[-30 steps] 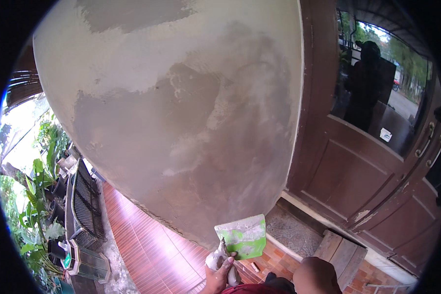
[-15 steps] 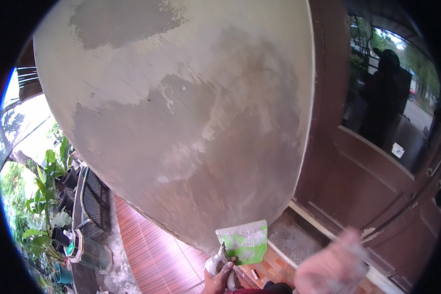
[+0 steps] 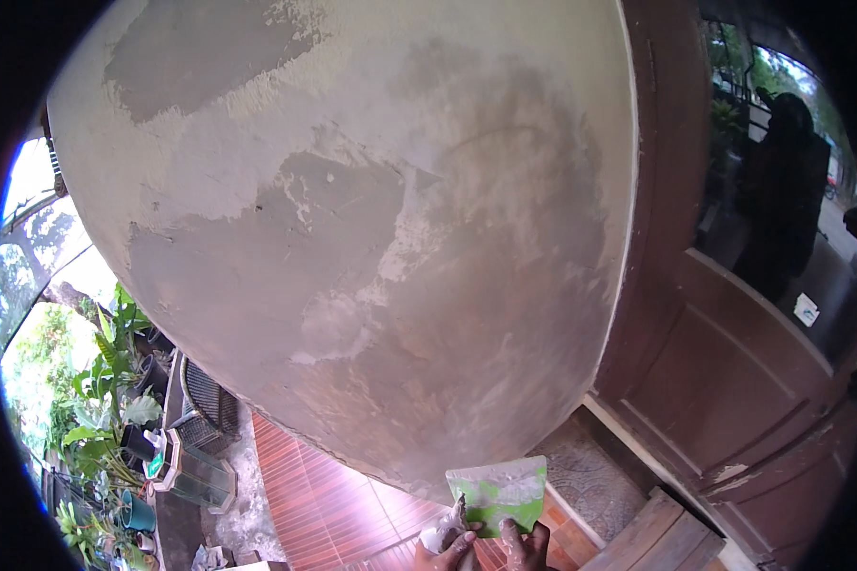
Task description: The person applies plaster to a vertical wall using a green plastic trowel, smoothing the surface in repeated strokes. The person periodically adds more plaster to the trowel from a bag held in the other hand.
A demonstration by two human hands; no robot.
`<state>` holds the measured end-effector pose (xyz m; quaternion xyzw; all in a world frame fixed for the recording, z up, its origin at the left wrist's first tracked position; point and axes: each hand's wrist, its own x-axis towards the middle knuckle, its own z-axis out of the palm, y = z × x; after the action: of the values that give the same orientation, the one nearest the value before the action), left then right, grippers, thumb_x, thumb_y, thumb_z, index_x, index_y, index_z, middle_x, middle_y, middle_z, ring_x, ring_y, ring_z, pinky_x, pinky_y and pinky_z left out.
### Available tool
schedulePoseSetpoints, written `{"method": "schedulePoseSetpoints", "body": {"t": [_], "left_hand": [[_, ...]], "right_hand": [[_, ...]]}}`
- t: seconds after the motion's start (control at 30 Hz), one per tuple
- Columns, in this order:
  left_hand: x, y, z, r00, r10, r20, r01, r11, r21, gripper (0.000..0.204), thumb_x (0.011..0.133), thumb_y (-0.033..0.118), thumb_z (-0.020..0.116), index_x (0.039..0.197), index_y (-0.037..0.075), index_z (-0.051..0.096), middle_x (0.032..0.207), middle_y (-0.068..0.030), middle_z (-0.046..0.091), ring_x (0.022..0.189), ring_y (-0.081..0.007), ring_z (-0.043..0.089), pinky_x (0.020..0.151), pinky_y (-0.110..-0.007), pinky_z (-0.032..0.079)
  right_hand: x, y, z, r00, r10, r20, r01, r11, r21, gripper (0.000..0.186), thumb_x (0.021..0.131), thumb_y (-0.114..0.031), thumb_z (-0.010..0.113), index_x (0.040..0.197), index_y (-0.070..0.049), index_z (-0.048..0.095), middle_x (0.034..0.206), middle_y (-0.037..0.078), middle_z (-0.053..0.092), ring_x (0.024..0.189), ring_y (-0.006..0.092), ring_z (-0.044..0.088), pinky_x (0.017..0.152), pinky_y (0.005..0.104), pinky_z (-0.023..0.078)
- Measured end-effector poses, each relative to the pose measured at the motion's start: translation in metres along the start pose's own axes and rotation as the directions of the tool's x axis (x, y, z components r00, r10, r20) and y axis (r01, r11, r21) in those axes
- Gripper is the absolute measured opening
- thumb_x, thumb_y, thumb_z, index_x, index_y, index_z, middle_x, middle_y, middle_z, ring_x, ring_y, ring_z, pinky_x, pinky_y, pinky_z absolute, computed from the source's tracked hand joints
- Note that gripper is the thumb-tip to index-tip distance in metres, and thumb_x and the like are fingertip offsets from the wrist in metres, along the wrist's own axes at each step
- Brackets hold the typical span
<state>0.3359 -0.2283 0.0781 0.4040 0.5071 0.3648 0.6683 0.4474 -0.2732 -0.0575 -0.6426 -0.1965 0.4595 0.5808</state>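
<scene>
Green spreader (image 3: 519, 488) in right hand (image 3: 527, 548), grip pinched; left hand (image 3: 445, 555) curled around whitish object (image 3: 434, 540)

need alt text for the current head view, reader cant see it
A person's left hand and right hand hold a green plate smeared with grey, low in front of a patchy wall. A brown door stands right, plants left.

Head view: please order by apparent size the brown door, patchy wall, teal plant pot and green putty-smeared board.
Largest to smallest, as they look:
1. Patchy wall
2. Brown door
3. Green putty-smeared board
4. Teal plant pot
</scene>
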Motion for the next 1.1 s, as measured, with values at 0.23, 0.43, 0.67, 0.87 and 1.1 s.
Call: {"method": "schedulePoseSetpoints", "body": {"t": [0.23, 0.43, 0.67, 0.87, 1.1], "left_hand": [[-0.006, -0.008, -0.022, 0.985, 0.168, -0.036, -0.165, 0.983, 0.078, 0.062, 0.090, 0.022, 0.065, 0.143, 0.003, 0.040, 0.121, -0.0099, 0.060, 0.099, -0.0158, 0.059, 0.078, -0.029, 0.051], [-0.004, 0.005, -0.078, 0.986, 0.167, -0.009, -0.168, 0.982, -0.089, 0.039, 0.084, 0.015, 0.071, 0.114, -0.005, 0.056, 0.092, -0.0123, 0.066, 0.071, -0.0190, 0.063, 0.058, -0.031, 0.052], [-0.012, 0.022, -0.135, 0.971, 0.204, 0.124, -0.180, 0.967, -0.182, 0.042, 0.085, 0.021, 0.068, 0.113, -0.008, 0.055, 0.100, -0.0171, 0.066, 0.064, -0.0172, 0.063, 0.058, -0.029, 0.052], [-0.003, 0.007, -0.183, 0.968, 0.242, 0.067, -0.225, 0.955, -0.196, 0.043, 0.083, 0.019, 0.070, 0.115, -0.003, 0.052, 0.108, -0.0202, 0.064, 0.071, -0.0198, 0.064, 0.061, -0.030, 0.053], [-0.002, 0.015, -0.225, 0.971, 0.183, 0.155, -0.163, 0.978, -0.130, 0.069, 0.092, 0.014, 0.059, 0.150, 0.005, 0.023, 0.105, -0.0093, 0.062, 0.069, -0.0107, 0.054, 0.057, -0.024, 0.047]], "right_hand": [[0.000, -0.022, 0.022, 0.990, 0.135, 0.039, -0.138, 0.898, 0.418, 0.035, 0.090, -0.023, 0.066, 0.117, -0.003, 0.057, 0.114, 0.013, 0.056, 0.096, 0.0182, 0.059, 0.073, 0.0326, 0.052], [-0.010, -0.077, 0.064, 0.950, -0.272, 0.150, 0.189, 0.890, 0.415, 0.032, 0.090, -0.019, 0.061, 0.109, 0.007, 0.059, 0.100, 0.010, 0.065, 0.090, 0.0185, 0.060, 0.081, 0.0332, 0.047], [-0.025, -0.150, 0.111, 0.958, -0.286, -0.015, 0.241, 0.777, 0.582, 0.014, 0.090, -0.015, 0.063, 0.091, -0.001, 0.062, 0.081, -0.002, 0.059, 0.072, 0.0052, 0.051, 0.063, 0.0214, 0.039], [-0.037, -0.165, 0.137, 0.926, -0.326, -0.193, 0.375, 0.715, 0.590, 0.012, 0.091, -0.012, 0.063, 0.095, 0.000, 0.061, 0.090, 0.002, 0.060, 0.078, 0.0066, 0.053, 0.066, 0.0215, 0.041], [-0.034, -0.190, 0.145, 0.860, -0.400, -0.316, 0.510, 0.673, 0.536, 0.020, 0.090, -0.015, 0.066, 0.099, 0.001, 0.058, 0.097, 0.005, 0.060, 0.086, 0.0112, 0.058, 0.072, 0.0258, 0.046]]}}
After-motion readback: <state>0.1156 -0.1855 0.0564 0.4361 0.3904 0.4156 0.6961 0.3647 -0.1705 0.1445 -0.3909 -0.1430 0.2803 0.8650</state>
